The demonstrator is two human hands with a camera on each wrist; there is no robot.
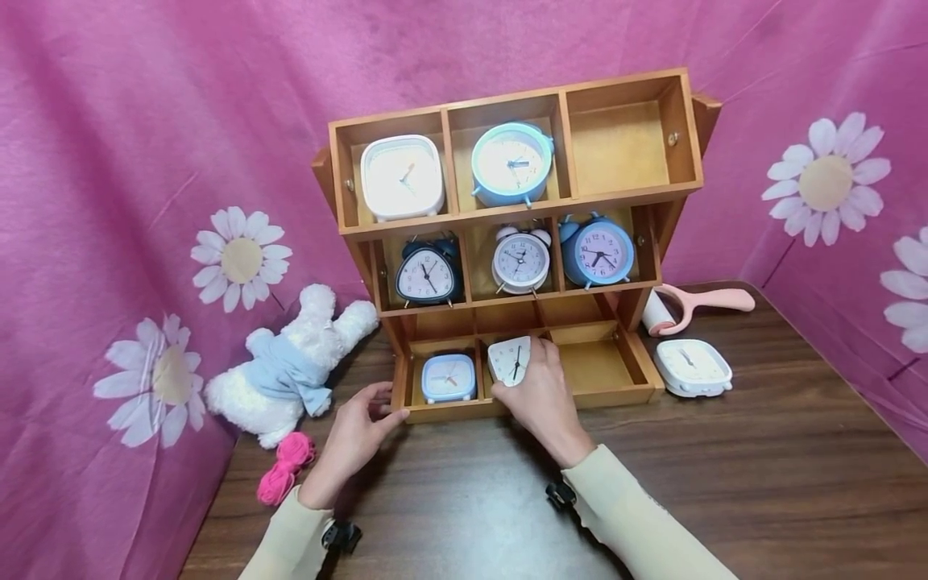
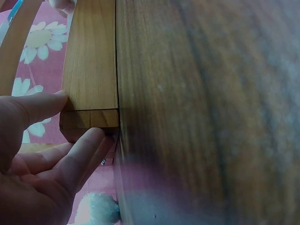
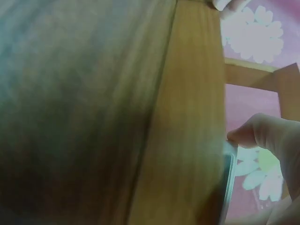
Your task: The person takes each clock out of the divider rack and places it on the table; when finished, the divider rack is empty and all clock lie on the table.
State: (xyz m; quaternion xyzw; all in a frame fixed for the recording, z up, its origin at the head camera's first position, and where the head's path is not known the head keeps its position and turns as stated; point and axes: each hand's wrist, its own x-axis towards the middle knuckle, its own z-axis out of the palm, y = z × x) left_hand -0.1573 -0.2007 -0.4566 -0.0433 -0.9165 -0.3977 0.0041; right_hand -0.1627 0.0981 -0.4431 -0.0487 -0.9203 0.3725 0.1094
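Observation:
My right hand [image 1: 542, 395] holds a white clock [image 1: 502, 360] with rounded corners and black hands, tilted in the bottom middle compartment of a wooden display shelf [image 1: 522, 409]. In the right wrist view, the thumb [image 3: 246, 133] presses on the clock's top edge [image 3: 230, 151], just behind the front board. My left hand [image 1: 354, 435] grips the shelf's bottom left corner, with its thumb [image 2: 44, 105] at the front board and its fingers [image 2: 84, 150] around the side. Beside that hand, a light blue clock [image 1: 448, 379] sits in the bottom left compartment.
Several alarm clocks stand in the upper rows, among them a blue one [image 1: 598, 253]. A white clock [image 1: 693, 367] lies right of the shelf, near a pink-handled lint roller [image 1: 696, 306]. On the left are a white plush toy [image 1: 290, 370] and a pink yarn-like bundle [image 1: 286, 467].

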